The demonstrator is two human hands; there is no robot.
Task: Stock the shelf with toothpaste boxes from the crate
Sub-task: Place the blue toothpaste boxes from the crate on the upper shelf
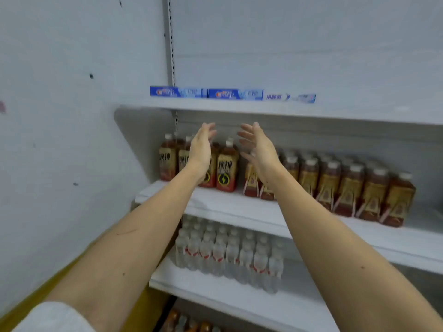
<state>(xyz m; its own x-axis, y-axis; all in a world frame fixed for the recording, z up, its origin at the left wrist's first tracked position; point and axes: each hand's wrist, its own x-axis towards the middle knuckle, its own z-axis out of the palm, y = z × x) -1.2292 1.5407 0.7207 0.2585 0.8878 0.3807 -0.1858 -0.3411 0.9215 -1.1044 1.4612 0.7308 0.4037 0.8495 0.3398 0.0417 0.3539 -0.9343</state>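
Hands, left (200,149) and right (260,149), raised empty, palms facing, fingers loosely spread

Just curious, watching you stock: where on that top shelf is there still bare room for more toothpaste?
The top shelf is bare right of the pale box, which ends the row after two blue boxes. The brown bottles crowd the shelf below.

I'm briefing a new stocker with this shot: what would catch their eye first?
Two bare hands, left hand and right hand, raised open and empty in front of the shelving. Above them, three toothpaste boxes lie end to end on the top shelf. Brown drink bottles fill the shelf below.
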